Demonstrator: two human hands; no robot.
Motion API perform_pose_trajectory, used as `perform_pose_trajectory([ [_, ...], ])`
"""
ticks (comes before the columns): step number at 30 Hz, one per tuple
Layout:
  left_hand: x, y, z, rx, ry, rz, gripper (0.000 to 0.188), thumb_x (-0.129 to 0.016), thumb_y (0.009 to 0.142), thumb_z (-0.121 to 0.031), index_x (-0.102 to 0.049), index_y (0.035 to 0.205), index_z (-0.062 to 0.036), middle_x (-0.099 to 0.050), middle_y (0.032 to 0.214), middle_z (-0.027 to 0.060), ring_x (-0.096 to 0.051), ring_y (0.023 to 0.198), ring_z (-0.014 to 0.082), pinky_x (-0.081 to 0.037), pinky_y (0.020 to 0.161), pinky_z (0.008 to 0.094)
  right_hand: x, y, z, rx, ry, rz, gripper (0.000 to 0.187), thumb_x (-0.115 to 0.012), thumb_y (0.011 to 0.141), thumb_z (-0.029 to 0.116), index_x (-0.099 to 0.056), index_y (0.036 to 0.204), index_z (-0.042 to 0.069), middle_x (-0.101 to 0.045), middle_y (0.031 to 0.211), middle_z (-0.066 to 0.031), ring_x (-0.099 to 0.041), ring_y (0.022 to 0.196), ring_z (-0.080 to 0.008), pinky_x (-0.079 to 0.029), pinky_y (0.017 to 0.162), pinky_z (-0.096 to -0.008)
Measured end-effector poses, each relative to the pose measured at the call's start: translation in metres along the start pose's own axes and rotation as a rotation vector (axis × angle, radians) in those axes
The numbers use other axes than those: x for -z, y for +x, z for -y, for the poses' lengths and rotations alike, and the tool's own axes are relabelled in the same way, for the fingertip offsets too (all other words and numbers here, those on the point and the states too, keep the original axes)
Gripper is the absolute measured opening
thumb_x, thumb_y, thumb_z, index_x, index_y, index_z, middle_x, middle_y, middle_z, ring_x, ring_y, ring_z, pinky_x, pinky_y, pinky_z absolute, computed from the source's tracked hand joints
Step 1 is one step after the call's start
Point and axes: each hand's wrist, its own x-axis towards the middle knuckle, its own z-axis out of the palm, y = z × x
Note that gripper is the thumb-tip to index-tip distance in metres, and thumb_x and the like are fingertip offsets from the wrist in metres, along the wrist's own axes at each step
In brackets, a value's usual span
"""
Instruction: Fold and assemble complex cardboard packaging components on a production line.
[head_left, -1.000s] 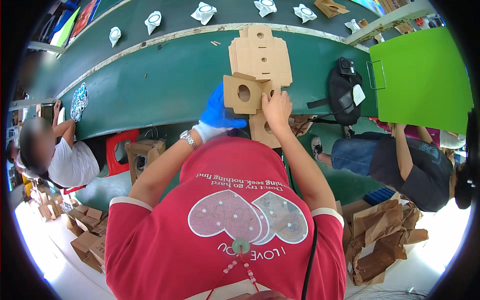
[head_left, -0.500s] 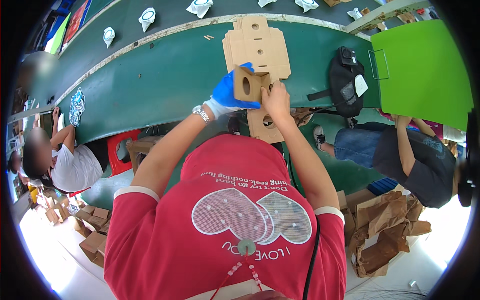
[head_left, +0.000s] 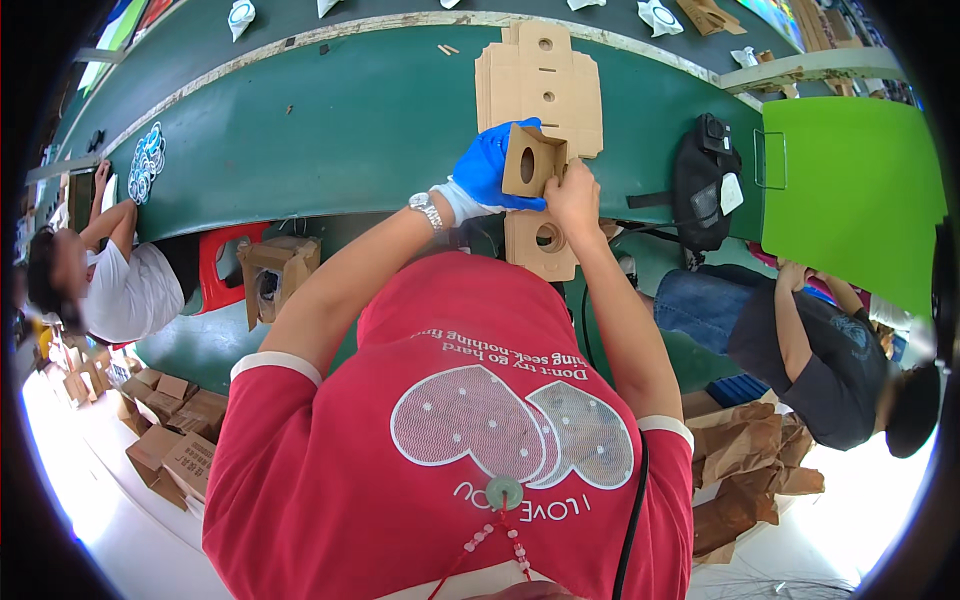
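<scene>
Toward 1 o'clock from the middle of the view, between both hands at the near side of the green surface (head_left: 380, 140): a half-folded cardboard box (head_left: 548, 155). Lying at about 3 o'clock from the blue-gloved left hand (head_left: 482, 170) and at about 11 o'clock from the bare right hand (head_left: 577, 195), with the long axis of the holed panel close to a 12-to-6 line. Hard to call either hand nearer, with both right at the cardboard.

Clamped around the 9 o'clock side of the box with the left hand: fingers behind and over the top edge, thumb along the bottom edge. Closed on the fold at the 4 o'clock side with the right hand, apparently in a pinch; cannot tell the exact placement of the fingertips there.

Just beyond, at 12 o'clock from the box, a stack of flat cardboard blanks (head_left: 565, 115); at 6 o'clock, a holed cardboard piece (head_left: 540, 260) over the near edge. Farther off toward 3 o'clock, a black bag (head_left: 700, 190).

Compared with a second ago: left hand shifted up from about 8 o'clock into a fuller wrap around the panel; panel tipped steeper, narrower to the eye; right hand at much the same side of the box. Scenery swung slightly too, probably from a turn of the head.
</scene>
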Motion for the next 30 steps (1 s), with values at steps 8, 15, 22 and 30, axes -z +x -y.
perform_pose_trajectory([
  [8,-0.002,0.006,0.007,-0.091,0.312,0.04,0.108,-0.092,0.058,-0.05,-0.039,0.141,-0.0038,-0.051,0.135,0.0153,-0.053,0.123,0.0313,-0.043,0.106,0.0388,0.0,-0.001,-0.011,0.008,0.117,-0.045,0.024,-0.063,0.084,0.016,-0.053,0.086,-0.006,-0.062,0.091,-0.0284,-0.061,0.089,-0.0478,-0.049,0.077,-0.0524],
  [15,-0.024,-0.02,0.001,-0.005,0.472,-0.172,0.101,-0.087,0.056,-0.058,-0.045,0.131,-0.0058,-0.054,0.127,0.0164,-0.057,0.112,0.0345,-0.046,0.097,0.0414,0.004,-0.002,-0.009,0.076,0.067,-0.002,0.022,-0.063,0.085,0.014,-0.055,0.093,-0.005,-0.062,0.095,-0.027,-0.061,0.09,-0.0466,-0.05,0.08,-0.0529],
  [22,-0.031,-0.026,0.001,-0.005,0.511,-0.232,0.1,-0.089,0.055,-0.052,-0.044,0.132,-0.0062,-0.053,0.126,0.0177,-0.055,0.112,0.0365,-0.046,0.094,0.0423,0.003,0.01,-0.002,0.201,-0.039,0.048,0.021,-0.066,0.085,0.015,-0.055,0.091,-0.002,-0.062,0.095,-0.0251,-0.061,0.092,-0.0462,-0.049,0.08,-0.0523],
  [30,0.028,-0.01,0.0,0.1,0.229,0.244,0.079,-0.073,0.079,-0.006,-0.035,0.149,-0.0121,-0.042,0.148,0.0172,-0.051,0.127,0.0352,-0.044,0.105,0.0399,0.015,0.031,-0.011,0.357,-0.074,0.115,0.016,-0.065,0.081,0.008,-0.061,0.092,-0.003,-0.064,0.095,-0.0247,-0.064,0.092,-0.0429,-0.052,0.081,-0.0504],
])
